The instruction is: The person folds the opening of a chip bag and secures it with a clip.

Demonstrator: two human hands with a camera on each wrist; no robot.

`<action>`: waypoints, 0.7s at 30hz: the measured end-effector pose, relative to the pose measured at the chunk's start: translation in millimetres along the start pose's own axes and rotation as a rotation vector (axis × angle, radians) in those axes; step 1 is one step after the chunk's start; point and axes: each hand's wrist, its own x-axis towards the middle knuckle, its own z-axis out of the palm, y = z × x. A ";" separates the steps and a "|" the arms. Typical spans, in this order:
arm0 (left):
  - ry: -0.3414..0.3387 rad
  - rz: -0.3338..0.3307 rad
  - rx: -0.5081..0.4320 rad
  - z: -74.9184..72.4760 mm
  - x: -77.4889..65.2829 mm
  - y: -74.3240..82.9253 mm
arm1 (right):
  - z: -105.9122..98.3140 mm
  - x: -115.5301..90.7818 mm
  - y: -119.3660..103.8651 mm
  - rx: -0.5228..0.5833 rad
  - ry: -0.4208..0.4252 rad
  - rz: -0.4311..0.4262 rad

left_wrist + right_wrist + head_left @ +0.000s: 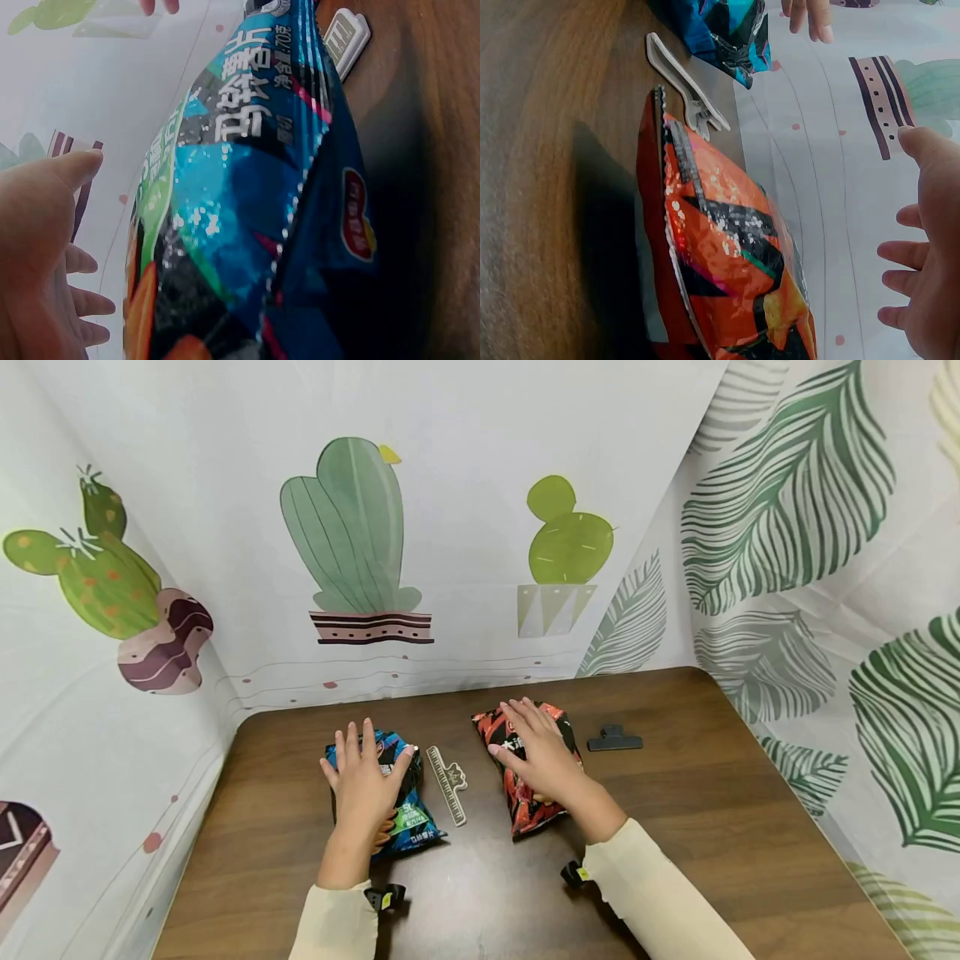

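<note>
A blue bag of potato chips (pixel 416 827) lies on the left of the table, and my left hand (pixel 365 785) is over it with fingers spread. In the left wrist view a gap shows between that hand (pixel 37 247) and the blue bag (pixel 232 187). To the right lies a red chip bag (pixel 528 806), with my right hand (pixel 543 756) above it, fingers extended. The right wrist view shows this hand (pixel 934 232) apart from the red bag (pixel 720 232). Between the bags rests a pale clip with a ruler-like edge (pixel 448 785). Neither hand holds anything.
A black clip (pixel 615 739) lies to the right of the red bag. The brown wooden table (pixel 480 893) ends at a white cloth backdrop (pixel 480 527) printed with cacti and leaves. Dark bands with cameras (pixel 386 897) are worn at both wrists.
</note>
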 end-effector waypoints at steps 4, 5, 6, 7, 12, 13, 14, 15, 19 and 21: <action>0.010 -0.012 -0.005 -0.2 -2.8 -5.1 | 1.7 -1.3 -1.8 0.003 -0.010 -0.010; 0.012 -0.015 -0.011 -0.6 -3.4 -6.1 | 2.0 -1.6 -2.4 0.003 -0.015 -0.010; 0.013 -0.019 -0.011 -0.8 -4.0 -7.0 | 2.6 -1.8 -2.9 0.005 -0.020 -0.011; 0.012 -0.021 -0.013 -1.1 -4.7 -8.0 | 3.0 -2.0 -3.6 0.009 -0.026 -0.010; -0.001 -0.046 -0.020 -2.1 -8.1 -11.6 | 5.6 -3.7 -7.3 0.021 -0.039 -0.011; -0.004 -0.051 -0.021 -1.9 -9.0 -12.6 | 6.1 -4.1 -8.3 0.024 -0.042 -0.013; -0.006 -0.057 -0.017 -1.9 -10.2 -13.3 | 6.7 -4.7 -9.1 0.025 -0.045 -0.016; -0.007 -0.063 -0.016 -1.8 -11.5 -14.3 | 7.2 -5.3 -10.1 0.026 -0.049 -0.019; 0.004 -0.077 -0.010 -0.7 -16.8 -18.6 | 9.0 -8.1 -14.1 0.033 -0.074 -0.021; 0.013 -0.083 -0.011 0.0 -18.6 -20.6 | 9.8 -9.0 -16.1 0.037 -0.084 -0.023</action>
